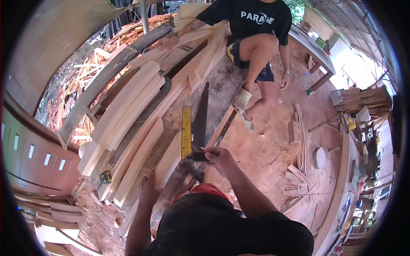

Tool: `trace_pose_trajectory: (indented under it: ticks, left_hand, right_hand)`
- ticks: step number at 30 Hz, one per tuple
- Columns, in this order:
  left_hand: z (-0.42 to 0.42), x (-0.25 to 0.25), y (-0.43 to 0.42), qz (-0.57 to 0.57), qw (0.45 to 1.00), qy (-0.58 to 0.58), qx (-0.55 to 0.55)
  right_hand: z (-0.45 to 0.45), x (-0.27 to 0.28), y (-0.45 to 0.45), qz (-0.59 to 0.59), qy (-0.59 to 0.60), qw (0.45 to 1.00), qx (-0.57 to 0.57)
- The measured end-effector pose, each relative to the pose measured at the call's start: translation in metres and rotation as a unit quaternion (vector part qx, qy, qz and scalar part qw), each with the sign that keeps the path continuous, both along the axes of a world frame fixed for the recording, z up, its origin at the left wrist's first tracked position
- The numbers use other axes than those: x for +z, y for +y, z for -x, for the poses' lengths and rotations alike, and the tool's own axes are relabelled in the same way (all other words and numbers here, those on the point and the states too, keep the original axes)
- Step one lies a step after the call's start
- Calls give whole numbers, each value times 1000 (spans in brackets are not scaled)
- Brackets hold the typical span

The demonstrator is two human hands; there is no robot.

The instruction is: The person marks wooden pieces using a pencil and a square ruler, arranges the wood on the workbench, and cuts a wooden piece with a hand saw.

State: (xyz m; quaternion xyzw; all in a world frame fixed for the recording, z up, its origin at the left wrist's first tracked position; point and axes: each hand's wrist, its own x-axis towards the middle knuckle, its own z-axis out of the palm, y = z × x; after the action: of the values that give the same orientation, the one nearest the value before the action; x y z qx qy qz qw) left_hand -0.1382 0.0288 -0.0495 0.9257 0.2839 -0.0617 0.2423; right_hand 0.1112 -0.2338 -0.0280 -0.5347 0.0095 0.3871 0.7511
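Observation:
My right hand point(218, 160) is closed on the dark handle of a try square point(186, 132). The square's yellow ruled blade points away from me, beside a pale wooden board point(170, 158). A small pale tip shows at the fingers of this hand, too small to name. At the near end of the same board, my left hand point(148, 190) grips its edge, with the fingers partly hidden. Beyond the square, a handsaw point(200, 121) lies on the dusty work surface, its dark blade tapering away.
Curved planks point(128, 106) are stacked to the left, with a tape measure point(105, 176) by their near ends. A person in a black shirt point(256, 19) sits ahead, one hand on the timber. Sawdust point(265, 147) and offcuts point(297, 174) cover the floor at right.

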Motion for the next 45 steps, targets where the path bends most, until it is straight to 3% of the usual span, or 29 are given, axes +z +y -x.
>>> trace_pose_trajectory:
  ticks: [4, 19, 25, 28, 31, 34, 35, 36, 38, 44, 45]
  left_hand:
    - [0, 4, 2, 80, 997, 13, 6]
    - [-2, -8, 17, 59, 992, -107, -11]
    - [-7, -6, 30, 141, 981, -130, -9]
    - [-9, -6, 26, 124, 985, -117, -18]
    - [-15, 1, -3, -74, 990, -119, 5]
    - [-38, 23, -28, 24, 982, -182, 38]
    - [-46, 42, -36, 224, 955, -192, 37]
    - [-56, 57, -43, 415, 887, -197, 43]
    - [-71, 50, -55, 612, 770, -180, 30]
    - [-85, 40, -43, 689, 661, -190, 229]
    - [-87, 38, -37, 676, 671, -194, 234]
  right_hand:
    - [6, 4, -12, -16, -5, 1000, -14]
    - [19, 9, -21, -61, 44, 997, -34]
    - [21, 10, -21, -59, 57, 996, -38]
    - [27, 12, -15, -54, 52, 997, -34]
    - [43, 19, 1, -26, 38, 997, -59]
    - [62, 22, 24, 13, 15, 997, -80]
    - [69, 23, 31, 29, -4, 997, -78]
    - [75, 24, 38, 47, -22, 996, -74]
    - [85, 31, 51, 121, -83, 988, -54]
    - [97, 37, 60, 206, -232, 950, 21]
    - [98, 37, 56, 218, -239, 945, 46]
